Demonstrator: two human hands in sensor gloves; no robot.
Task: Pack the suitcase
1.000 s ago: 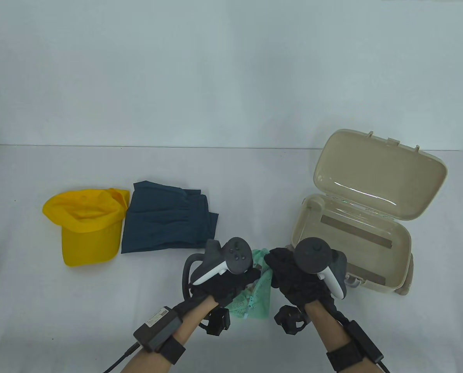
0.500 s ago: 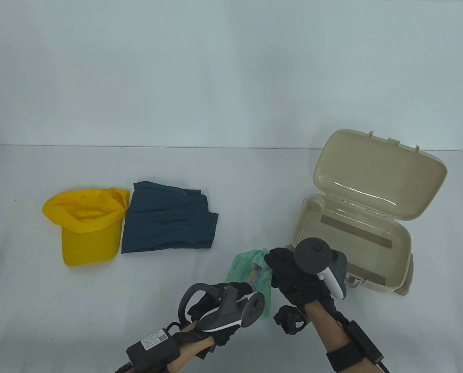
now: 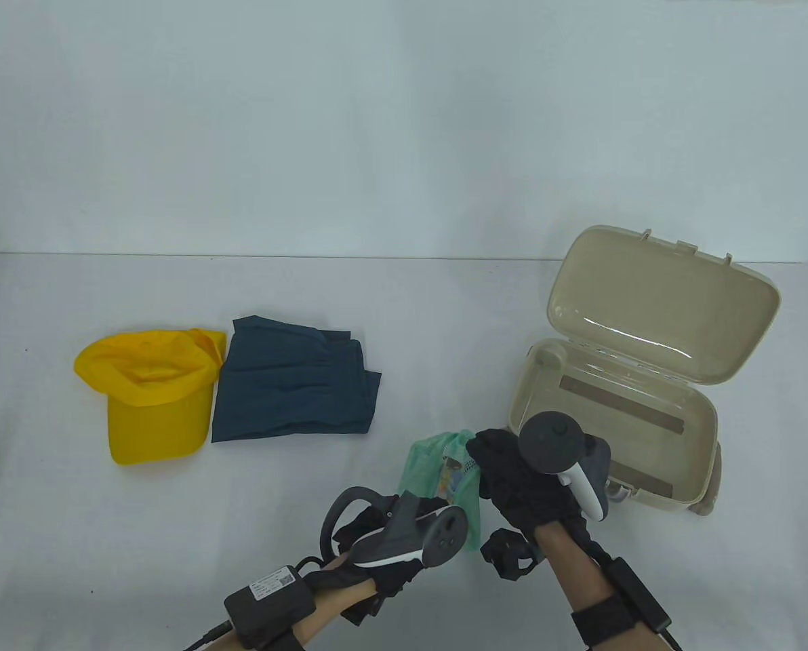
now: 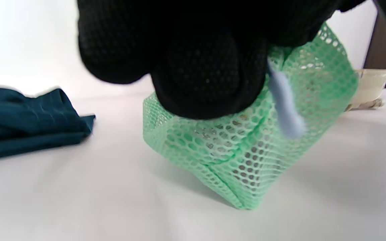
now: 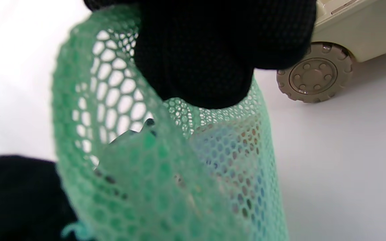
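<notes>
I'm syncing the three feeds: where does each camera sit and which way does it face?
Table view: above, facing the table; both hands, forearms, pouch, suitcase.
Left wrist view: low, facing the pouch; left fingers at top.
Right wrist view: low, facing the pouch, suitcase wheel behind; right fingers.
All share the pouch.

Table view high, frontal; both wrist views low, close, sharing green mesh bag (image 4: 246, 157).

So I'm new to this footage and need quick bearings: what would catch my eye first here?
Both gloved hands, left hand and right hand, grip a green mesh pouch near the table's front. An open beige suitcase, nothing visible inside, sits just right of them. At far left lies a yellow cap beside folded dark blue cloth.
</notes>
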